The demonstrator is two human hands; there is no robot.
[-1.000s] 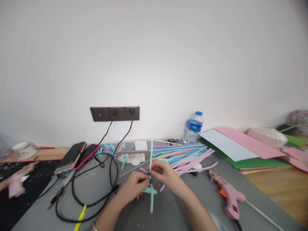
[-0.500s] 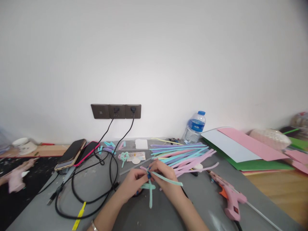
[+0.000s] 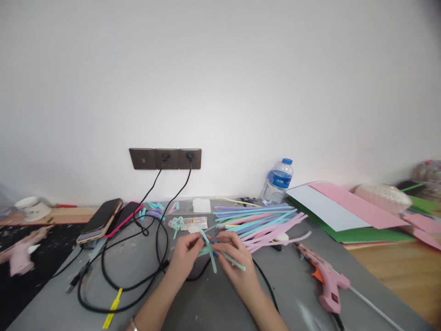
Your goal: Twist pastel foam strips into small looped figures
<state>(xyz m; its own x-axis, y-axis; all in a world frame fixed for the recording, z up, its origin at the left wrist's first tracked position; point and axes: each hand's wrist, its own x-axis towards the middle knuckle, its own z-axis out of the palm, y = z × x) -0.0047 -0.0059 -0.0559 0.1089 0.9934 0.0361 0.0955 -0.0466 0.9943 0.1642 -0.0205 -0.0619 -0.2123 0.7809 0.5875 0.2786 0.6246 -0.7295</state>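
Note:
Mint-green pipe cleaners [image 3: 211,256] cross each other between my two hands, just above the grey table. My left hand [image 3: 184,256] pinches them near the crossing from the left. From the other side my right hand [image 3: 236,259] closes on them, thumb and fingers pressed together, and one green end sticks out below its fingers. Part of the crossing is hidden by the fingertips. Behind my hands lies a pile of pastel pipe cleaners [image 3: 257,220]. A small mint and pink flower shape [image 3: 177,224] rests beyond my left hand.
A pink glue gun [image 3: 327,280] lies on the right, near stacked coloured paper [image 3: 344,207]. Black cables [image 3: 103,271] loop across the left, beside two phones [image 3: 101,220]. A water bottle [image 3: 278,181] leans at the wall. Another pink glue gun [image 3: 22,257] sits far left.
The green pipe cleaners have turned in my hands; the end that hung down now slants up past the fingers. Both hands keep their grip, and the right fingers have shifted slightly.

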